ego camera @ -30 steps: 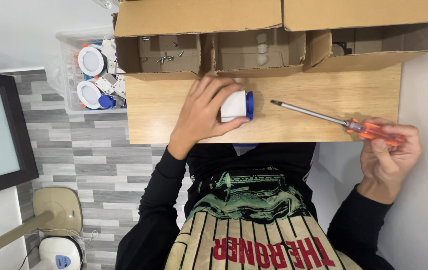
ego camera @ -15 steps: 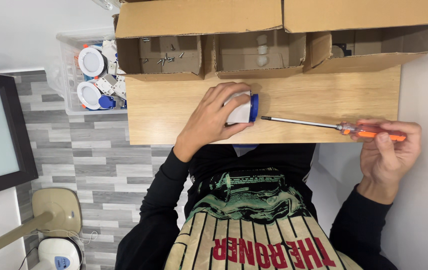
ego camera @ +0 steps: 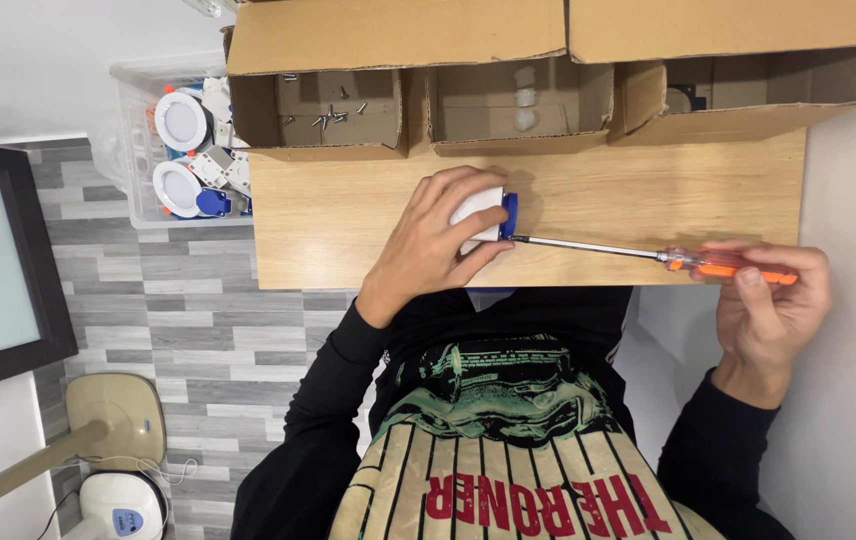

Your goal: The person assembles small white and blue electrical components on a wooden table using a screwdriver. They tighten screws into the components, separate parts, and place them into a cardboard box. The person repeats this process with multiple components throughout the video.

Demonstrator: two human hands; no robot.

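Three open cardboard boxes (ego camera: 508, 110) line a wooden table (ego camera: 348, 215); a clear bin (ego camera: 133, 150) of round white fixtures (ego camera: 181, 121) stands beside it.

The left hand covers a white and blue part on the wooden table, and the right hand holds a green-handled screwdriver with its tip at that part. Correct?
Not quite: the head view shows the screwdriver handle is orange, not green. The rest holds: the left hand covers the white and blue part on the wooden table, and the right hand holds the tool's tip at it.

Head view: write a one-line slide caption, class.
Left hand steadies a white-and-blue fitting on the wooden table; right hand points an orange-handled screwdriver at it.
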